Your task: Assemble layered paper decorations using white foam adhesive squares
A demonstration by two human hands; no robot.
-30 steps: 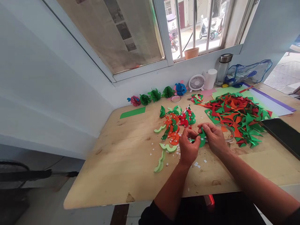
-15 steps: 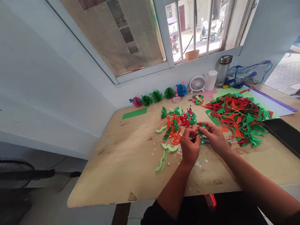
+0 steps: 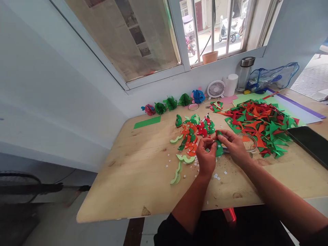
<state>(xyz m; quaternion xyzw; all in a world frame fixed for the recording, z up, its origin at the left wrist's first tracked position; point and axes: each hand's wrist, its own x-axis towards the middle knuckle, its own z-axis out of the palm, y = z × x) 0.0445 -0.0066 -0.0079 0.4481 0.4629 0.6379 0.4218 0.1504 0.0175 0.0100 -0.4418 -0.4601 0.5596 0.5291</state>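
Both bare forearms reach in over the near edge, dark sleeves pushed up toward the elbows; the left hand [image 3: 207, 158] angles upward, fingers curled in a pinch; the right hand [image 3: 233, 147] slants in to meet it, thumb and fingertips drawn close together.

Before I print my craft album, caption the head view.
Left hand and right hand hold green paper near colourful scraps.

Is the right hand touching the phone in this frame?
Apart. The head view shows a wide gap between right hand and phone, with paper scraps lying partly between.
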